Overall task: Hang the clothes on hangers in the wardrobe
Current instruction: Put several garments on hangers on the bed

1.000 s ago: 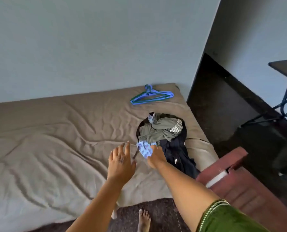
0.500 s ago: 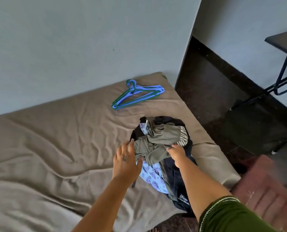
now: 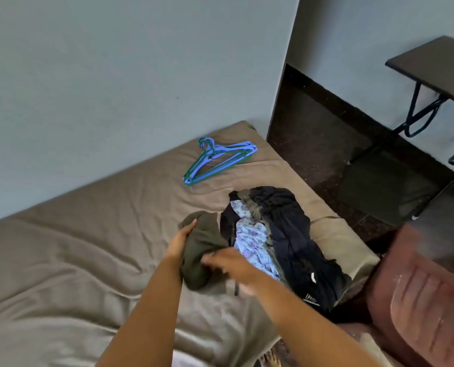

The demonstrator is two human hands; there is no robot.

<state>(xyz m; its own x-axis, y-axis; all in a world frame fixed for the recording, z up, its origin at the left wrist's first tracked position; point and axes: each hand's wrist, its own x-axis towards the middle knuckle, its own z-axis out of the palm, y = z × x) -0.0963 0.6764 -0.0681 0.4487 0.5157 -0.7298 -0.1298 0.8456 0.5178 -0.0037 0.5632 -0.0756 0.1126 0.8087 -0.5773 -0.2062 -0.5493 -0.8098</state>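
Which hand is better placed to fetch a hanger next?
Probably the left hand: it lies nearer the hangers by the wall. The right hand, blurred, is on the olive garment.

Soft, dim daylight, no hard shadows; the right hand (image 3: 231, 263) is motion-blurred, edges bend.

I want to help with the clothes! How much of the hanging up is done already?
Nothing looks hung yet. The hangers lie bare on the bed by the wall. Both hands are on an olive garment beside the pile: left hand grips it, right hand is blurred. Dark and floral clothes remain heaped. No wardrobe is in view.
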